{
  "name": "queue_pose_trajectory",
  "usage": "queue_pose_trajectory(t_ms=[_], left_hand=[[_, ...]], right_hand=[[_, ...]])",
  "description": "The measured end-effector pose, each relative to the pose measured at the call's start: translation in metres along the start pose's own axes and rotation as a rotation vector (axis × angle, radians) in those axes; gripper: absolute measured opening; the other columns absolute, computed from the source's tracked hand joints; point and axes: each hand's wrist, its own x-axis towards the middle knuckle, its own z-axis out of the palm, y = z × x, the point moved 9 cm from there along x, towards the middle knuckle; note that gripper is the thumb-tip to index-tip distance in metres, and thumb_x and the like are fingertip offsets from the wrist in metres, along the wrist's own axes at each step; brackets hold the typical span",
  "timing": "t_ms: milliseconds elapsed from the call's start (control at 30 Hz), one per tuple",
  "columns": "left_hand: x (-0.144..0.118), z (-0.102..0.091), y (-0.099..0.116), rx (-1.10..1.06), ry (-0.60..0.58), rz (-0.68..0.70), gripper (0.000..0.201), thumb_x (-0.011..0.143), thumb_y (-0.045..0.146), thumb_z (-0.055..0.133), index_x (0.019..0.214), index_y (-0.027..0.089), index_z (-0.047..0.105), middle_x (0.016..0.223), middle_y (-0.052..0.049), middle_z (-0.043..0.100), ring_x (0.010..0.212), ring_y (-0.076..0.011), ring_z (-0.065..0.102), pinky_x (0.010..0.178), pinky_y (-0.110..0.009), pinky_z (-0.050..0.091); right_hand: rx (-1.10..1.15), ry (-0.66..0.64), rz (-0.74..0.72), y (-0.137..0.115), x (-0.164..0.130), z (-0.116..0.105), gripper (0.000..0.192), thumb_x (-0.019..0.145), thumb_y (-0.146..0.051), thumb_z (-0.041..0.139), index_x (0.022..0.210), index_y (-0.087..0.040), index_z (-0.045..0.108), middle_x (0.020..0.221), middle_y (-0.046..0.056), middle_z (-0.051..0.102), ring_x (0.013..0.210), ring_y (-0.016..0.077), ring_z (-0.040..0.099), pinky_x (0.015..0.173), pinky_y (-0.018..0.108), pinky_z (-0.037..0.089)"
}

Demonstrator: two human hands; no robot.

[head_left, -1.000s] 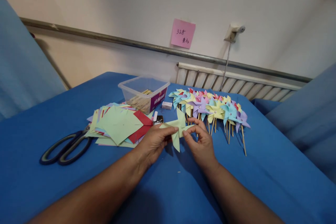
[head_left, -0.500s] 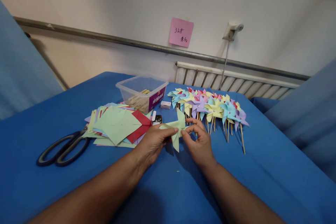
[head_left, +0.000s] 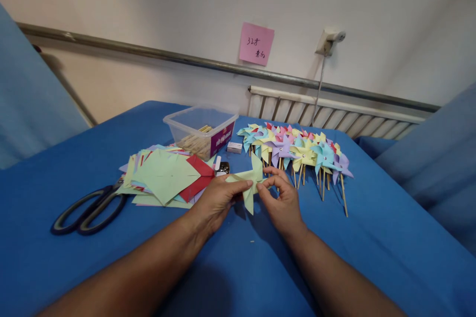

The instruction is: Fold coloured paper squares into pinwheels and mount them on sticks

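Both of my hands pinch a pale green paper pinwheel (head_left: 253, 174), held just above the blue-covered table (head_left: 208, 277). My left hand (head_left: 215, 200) presses its thumb near the folded centre, with the other fingers hidden behind the paper. On the opposite side, my right hand (head_left: 282, 200) grips a blade between thumb and fingertips. No stick shows on this pinwheel. Left of it lies a loose pile of cut paper squares (head_left: 163, 173), a green one on top and red ones beneath. A small dark box (head_left: 223, 167) with shiny pieces sits behind my left hand.
Large scissors (head_left: 91, 210) lie at the left, their blades under the paper pile. A clear plastic tub (head_left: 201, 131) of thin sticks stands behind. Beside it is a small white box (head_left: 234, 147). Several finished pinwheels (head_left: 297, 151) on sticks lie at the back right.
Hardly anything differs. Both hands keep the same hold on the green pinwheel, and the view has shifted very slightly.
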Motion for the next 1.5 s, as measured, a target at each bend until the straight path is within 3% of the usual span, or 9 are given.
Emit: queue_pose_trajectory(t_ms=[267,367,533,700,833,1067,1267,1500], left_hand=[[0.000,-0.001,0.001,0.002,0.000,0.020,0.029,0.060,0.023,0.079,0.086,0.010,0.072,0.077,-0.009,0.072,0.066,-0.0186,0.066,0.065,-0.029,0.051],[-0.002,0.002,0.002,0.003,-0.021,0.028,0.029,0.062,0.021,0.077,0.089,0.010,0.073,0.079,-0.010,0.073,0.068,-0.0190,0.067,0.066,-0.029,0.052],[-0.003,0.006,0.003,0.026,-0.055,0.030,0.024,0.062,0.019,0.074,0.085,0.010,0.074,0.077,-0.010,0.073,0.066,-0.0188,0.066,0.067,-0.029,0.051],[-0.001,0.003,0.007,0.154,-0.044,0.048,0.026,0.059,0.020,0.077,0.083,0.011,0.074,0.077,-0.009,0.073,0.066,-0.0197,0.066,0.063,-0.029,0.050],[-0.002,0.004,0.011,0.198,-0.026,0.060,0.025,0.056,0.020,0.078,0.079,0.012,0.073,0.075,-0.008,0.073,0.066,-0.0194,0.065,0.064,-0.029,0.049],[-0.001,0.002,0.001,0.131,0.020,0.073,0.024,0.059,0.026,0.078,0.077,0.013,0.069,0.067,-0.004,0.068,0.057,-0.0133,0.059,0.057,-0.024,0.045],[0.001,-0.001,-0.005,0.073,0.030,0.115,0.028,0.060,0.030,0.079,0.077,0.014,0.065,0.070,-0.001,0.067,0.064,-0.0126,0.061,0.064,-0.024,0.045],[-0.002,-0.006,0.000,0.212,0.100,0.109,0.024,0.059,0.029,0.079,0.067,0.014,0.063,0.061,-0.001,0.063,0.052,-0.0098,0.053,0.050,-0.021,0.040]], right_hand=[[0.035,-0.012,0.010,0.005,0.000,0.003,0.012,0.076,-0.022,0.064,0.064,-0.021,0.061,0.106,0.006,0.062,0.103,0.0223,0.058,0.093,0.038,0.040],[0.163,0.010,0.060,0.011,-0.001,0.003,0.005,0.075,-0.024,0.066,0.077,-0.021,0.063,0.104,0.006,0.063,0.102,0.0218,0.058,0.094,0.039,0.041],[0.451,-0.031,0.269,0.027,-0.004,0.014,0.032,0.074,-0.026,0.069,0.103,-0.022,0.056,0.090,0.003,0.066,0.085,0.0183,0.062,0.078,0.034,0.050],[0.559,-0.102,0.343,0.032,-0.002,0.022,0.035,0.071,-0.024,0.074,0.100,-0.020,0.056,0.079,0.000,0.068,0.073,0.0156,0.063,0.069,0.030,0.050],[0.619,-0.157,0.386,0.034,-0.003,0.029,0.033,0.069,-0.026,0.075,0.096,-0.020,0.057,0.082,0.001,0.071,0.072,0.0160,0.065,0.069,0.030,0.051],[0.707,-0.055,0.464,0.040,-0.007,0.029,0.037,0.066,-0.029,0.080,0.093,-0.019,0.056,0.084,0.002,0.073,0.073,0.0153,0.067,0.073,0.030,0.052],[0.730,-0.020,0.477,0.041,-0.010,0.030,0.038,0.065,-0.029,0.081,0.093,-0.018,0.057,0.085,0.002,0.074,0.075,0.0151,0.068,0.075,0.029,0.052],[0.713,-0.048,0.463,0.040,-0.013,0.032,0.036,0.067,-0.031,0.079,0.093,-0.019,0.057,0.085,0.002,0.072,0.076,0.0148,0.067,0.076,0.030,0.051]])
